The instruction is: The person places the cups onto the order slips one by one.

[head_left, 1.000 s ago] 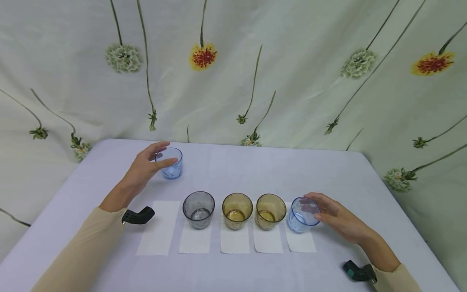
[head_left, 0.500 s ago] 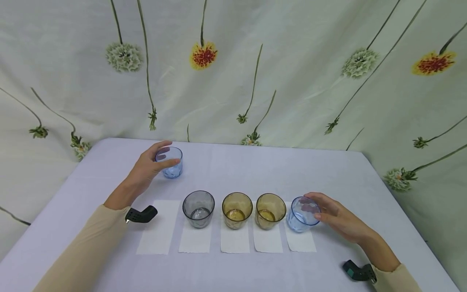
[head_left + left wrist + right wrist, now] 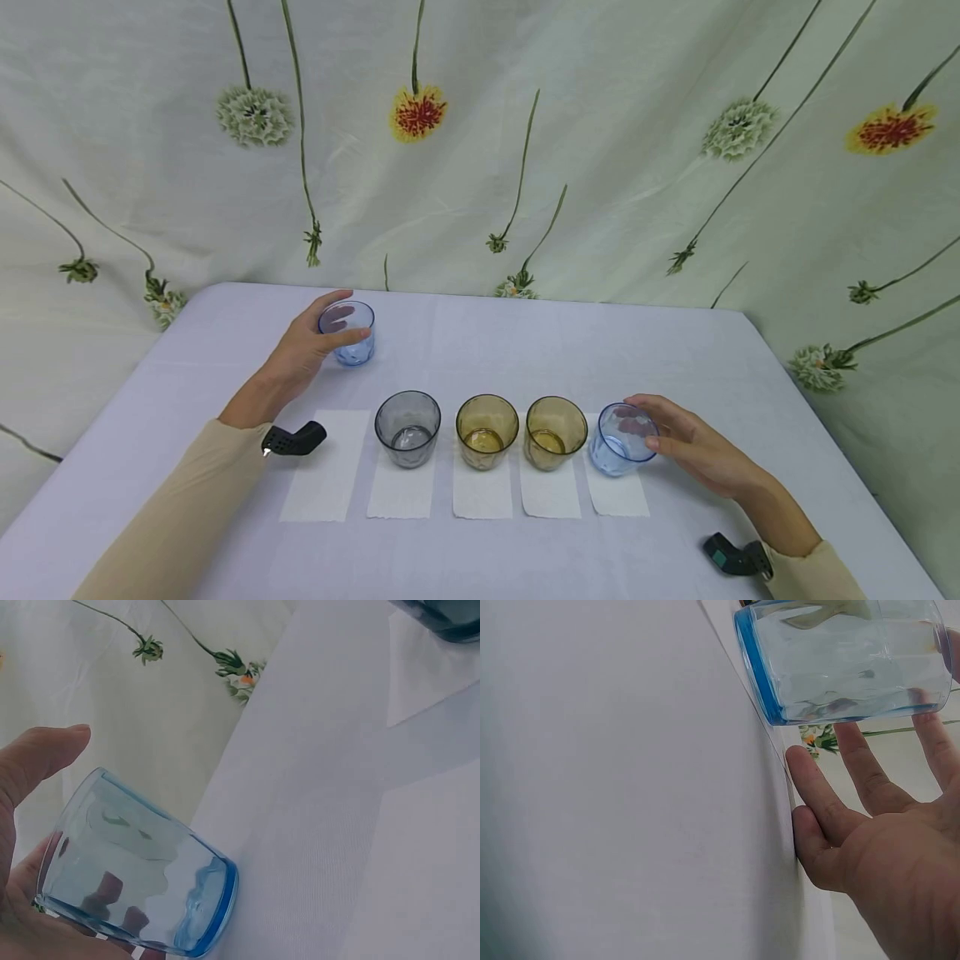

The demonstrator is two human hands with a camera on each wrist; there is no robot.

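Left hand (image 3: pixel 300 354): we saw thumb and fingers curled round the far blue glass (image 3: pixel 347 332), a clenched grip on its smooth, clear wall; the left wrist view (image 3: pixel 135 877) showed fingers behind the glass and a thick blue base. This glass stood on the worktop (image 3: pixel 525 342) behind the row, well apart from it, and looked empty.

Right hand (image 3: pixel 693 454): fingers nearly straight, laid against the side of the near blue glass (image 3: pixel 621 439), so a released grip, touching only. In the right wrist view (image 3: pixel 847 660) the glass stood on the right-end paper sheet (image 3: pixel 617 496), fingertips (image 3: pixel 855 750) along its wall. We could not tell whether it held anything.

Outward along the row: two amber glasses (image 3: pixel 556 432) (image 3: pixel 487 432) and one grey glass (image 3: pixel 407 428), all round tumblers, tapered, translucent, each on its own white rectangular sheet. The leftmost sheet (image 3: pixel 327 467) was bare. Whether the pale patches at their bottoms were liquid, we could not tell.

The worktop wore a smooth lilac-white cloth. Behind it hung a creased pale curtain (image 3: pixel 570 150) printed with long-stemmed flowers.
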